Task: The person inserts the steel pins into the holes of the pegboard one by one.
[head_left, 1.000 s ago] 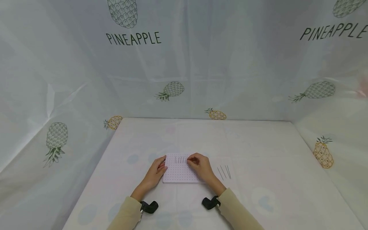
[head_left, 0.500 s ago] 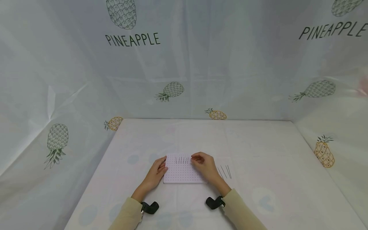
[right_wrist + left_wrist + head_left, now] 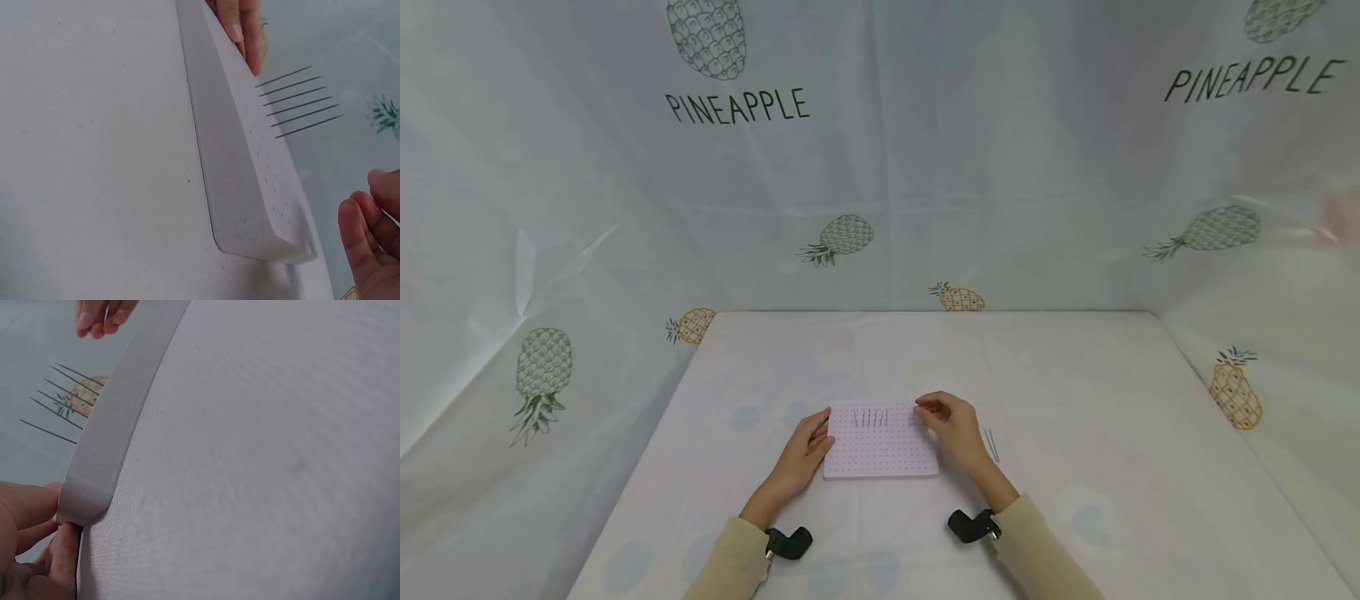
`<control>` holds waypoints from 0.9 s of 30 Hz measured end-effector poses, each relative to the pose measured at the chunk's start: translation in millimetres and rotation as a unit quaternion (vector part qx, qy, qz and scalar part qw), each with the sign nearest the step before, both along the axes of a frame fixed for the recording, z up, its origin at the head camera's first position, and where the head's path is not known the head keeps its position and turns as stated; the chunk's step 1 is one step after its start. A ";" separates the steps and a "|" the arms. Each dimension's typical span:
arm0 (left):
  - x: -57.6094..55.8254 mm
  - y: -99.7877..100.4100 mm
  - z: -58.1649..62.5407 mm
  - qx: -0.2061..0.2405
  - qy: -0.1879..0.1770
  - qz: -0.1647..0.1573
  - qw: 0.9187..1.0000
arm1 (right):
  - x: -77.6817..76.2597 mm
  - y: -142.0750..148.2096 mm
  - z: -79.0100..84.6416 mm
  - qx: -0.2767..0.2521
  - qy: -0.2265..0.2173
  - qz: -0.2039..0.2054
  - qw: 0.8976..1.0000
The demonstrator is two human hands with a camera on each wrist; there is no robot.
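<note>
A white board with a grid of small holes [image 3: 880, 454] lies on the table. Several thin dark pins [image 3: 870, 418] stand upright in a short row near its far edge; they also stick up beyond the board in the right wrist view. My left hand [image 3: 805, 451] holds the board by its left side, its fingers [image 3: 64, 556] at the corner in the left wrist view. Over the board's far right corner hovers my right hand [image 3: 952, 423], fingers loosely bent, thumb near the fingertips. Nothing shows between those fingers [image 3: 359, 234] in the right wrist view.
Loose dark pins [image 3: 992, 445] lie on the table just right of my right forearm, partly hidden by it. A pale cloth [image 3: 1075, 375] covers the table. A pineapple-print sheet [image 3: 1000, 167] rises behind and along both sides.
My right hand has moved right, away from the row of pins toward the board's right corner, uncovering the row's right end. The left hand keeps its place on the board.
</note>
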State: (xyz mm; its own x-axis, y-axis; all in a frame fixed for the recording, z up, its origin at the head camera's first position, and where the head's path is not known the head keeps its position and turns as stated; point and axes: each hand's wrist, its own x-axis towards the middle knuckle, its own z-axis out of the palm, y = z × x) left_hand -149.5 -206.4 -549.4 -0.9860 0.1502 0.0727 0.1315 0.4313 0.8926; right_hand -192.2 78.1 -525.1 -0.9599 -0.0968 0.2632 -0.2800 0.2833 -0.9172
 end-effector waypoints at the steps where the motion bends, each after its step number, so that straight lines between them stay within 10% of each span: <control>1: -0.1 -0.1 -0.1 0.001 0.000 0.000 1.000 | 0.1 1.9 0.5 -0.002 0.000 -0.002 1.000; 27: -0.2 0.2 -1.1 -0.005 -0.011 0.002 1.000 | 17.4 62.6 1.3 0.015 -0.014 -0.110 0.994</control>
